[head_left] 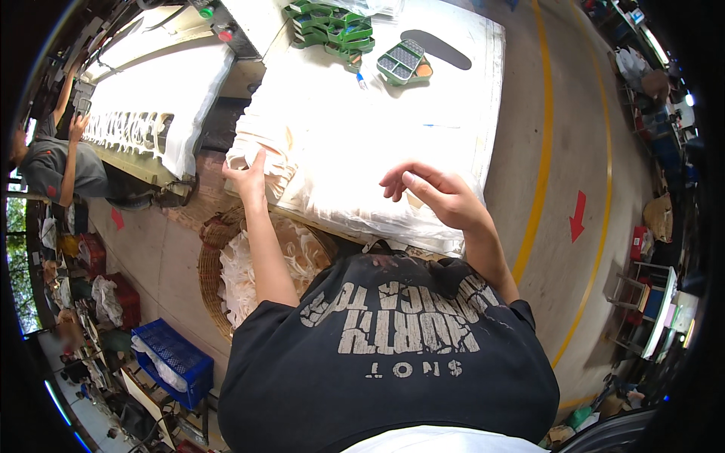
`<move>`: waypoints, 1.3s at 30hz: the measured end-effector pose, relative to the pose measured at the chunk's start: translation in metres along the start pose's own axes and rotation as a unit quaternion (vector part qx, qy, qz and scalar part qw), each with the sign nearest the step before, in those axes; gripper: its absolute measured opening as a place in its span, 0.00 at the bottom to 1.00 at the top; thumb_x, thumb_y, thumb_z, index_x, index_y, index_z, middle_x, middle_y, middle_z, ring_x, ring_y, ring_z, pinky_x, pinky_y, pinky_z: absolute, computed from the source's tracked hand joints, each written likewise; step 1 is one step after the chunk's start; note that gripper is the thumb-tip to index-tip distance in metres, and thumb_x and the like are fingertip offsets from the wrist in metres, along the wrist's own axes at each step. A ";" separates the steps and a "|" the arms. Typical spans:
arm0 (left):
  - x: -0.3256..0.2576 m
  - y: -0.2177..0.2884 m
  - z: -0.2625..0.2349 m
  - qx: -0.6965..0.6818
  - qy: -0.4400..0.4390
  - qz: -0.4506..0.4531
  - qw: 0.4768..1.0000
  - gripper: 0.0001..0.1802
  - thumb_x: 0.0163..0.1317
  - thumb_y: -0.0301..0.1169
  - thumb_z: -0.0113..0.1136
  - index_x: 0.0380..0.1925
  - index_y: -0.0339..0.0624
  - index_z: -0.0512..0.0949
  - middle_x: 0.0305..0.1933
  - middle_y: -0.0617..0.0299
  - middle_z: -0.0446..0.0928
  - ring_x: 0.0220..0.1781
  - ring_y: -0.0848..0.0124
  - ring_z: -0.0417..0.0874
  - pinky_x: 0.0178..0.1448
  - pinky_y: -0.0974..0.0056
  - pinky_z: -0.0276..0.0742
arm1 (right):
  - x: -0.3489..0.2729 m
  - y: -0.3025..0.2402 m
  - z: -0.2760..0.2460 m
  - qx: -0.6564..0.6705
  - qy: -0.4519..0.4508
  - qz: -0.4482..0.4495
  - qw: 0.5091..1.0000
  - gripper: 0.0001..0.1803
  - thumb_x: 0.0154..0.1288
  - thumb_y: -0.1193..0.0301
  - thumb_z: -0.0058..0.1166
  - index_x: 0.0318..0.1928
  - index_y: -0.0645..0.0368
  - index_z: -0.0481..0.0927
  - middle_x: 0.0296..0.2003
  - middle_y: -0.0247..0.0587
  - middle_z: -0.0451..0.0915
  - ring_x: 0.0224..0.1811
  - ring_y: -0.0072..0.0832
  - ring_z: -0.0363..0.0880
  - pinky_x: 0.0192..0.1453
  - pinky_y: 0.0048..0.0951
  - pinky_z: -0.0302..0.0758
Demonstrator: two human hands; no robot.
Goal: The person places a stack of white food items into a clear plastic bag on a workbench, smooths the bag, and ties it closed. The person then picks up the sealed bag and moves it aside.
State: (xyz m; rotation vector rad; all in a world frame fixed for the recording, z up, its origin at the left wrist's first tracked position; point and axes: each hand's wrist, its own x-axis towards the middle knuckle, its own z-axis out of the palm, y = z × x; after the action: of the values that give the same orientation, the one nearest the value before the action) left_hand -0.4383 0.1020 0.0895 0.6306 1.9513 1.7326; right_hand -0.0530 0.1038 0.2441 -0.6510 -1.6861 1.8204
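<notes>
At the left edge of the white table, my left hand (248, 178) is closed on the near end of a stack of thin cream-coloured pieces (266, 142). Its thumb lies on the inner side and its fingers reach round the outer edge; the fingertips are partly hidden. The pieces look flat and soft, but glare hides their exact kind. Over the near right part of the table, my right hand (439, 195) hovers with loosely bent fingers, holding nothing. Crumpled clear plastic sheeting (362, 208) runs along the table's near edge below it.
Green trays (332, 30), a compartmented green box (402, 62), a blue pen (361, 80) and a dark insole-shaped piece (436, 48) lie farther back. A wicker basket (215, 260) of white scraps stands below left. Another person (60, 162) works at the left table.
</notes>
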 end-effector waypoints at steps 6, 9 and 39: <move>-0.010 -0.007 -0.008 -0.047 0.028 -0.027 0.998 0.44 0.60 0.20 0.70 0.70 0.31 0.53 0.66 0.44 0.68 0.67 0.60 0.76 0.70 0.59 0.75 | 0.023 0.009 0.007 -0.021 -0.009 -0.010 1.000 0.16 0.85 0.69 0.42 0.58 0.65 0.80 0.48 0.41 0.82 0.48 0.25 0.79 0.60 0.30 0.77; -0.013 -0.024 -0.013 -0.118 0.044 -0.020 0.992 0.42 0.62 0.18 0.67 0.71 0.32 0.53 0.67 0.44 0.68 0.68 0.61 0.75 0.70 0.59 0.74 | 0.028 0.020 0.010 -0.001 -0.026 0.001 1.000 0.16 0.86 0.66 0.42 0.58 0.63 0.80 0.49 0.37 0.81 0.48 0.22 0.77 0.59 0.28 0.76; -0.158 0.162 0.026 -0.046 -0.382 0.078 0.920 0.40 0.67 0.24 0.69 0.73 0.33 0.58 0.68 0.39 0.76 0.56 0.71 0.79 0.61 0.64 0.81 | -0.060 0.012 -0.051 0.029 0.231 0.017 0.972 0.39 0.84 0.48 0.40 0.78 0.69 0.57 0.72 0.58 0.67 0.74 0.42 0.67 0.78 0.41 0.64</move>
State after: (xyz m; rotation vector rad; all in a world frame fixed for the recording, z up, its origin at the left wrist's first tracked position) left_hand -0.2912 0.0437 0.2534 1.2300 1.2852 1.3439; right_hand 0.0248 0.0982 0.2265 -0.9948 -1.3127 1.5767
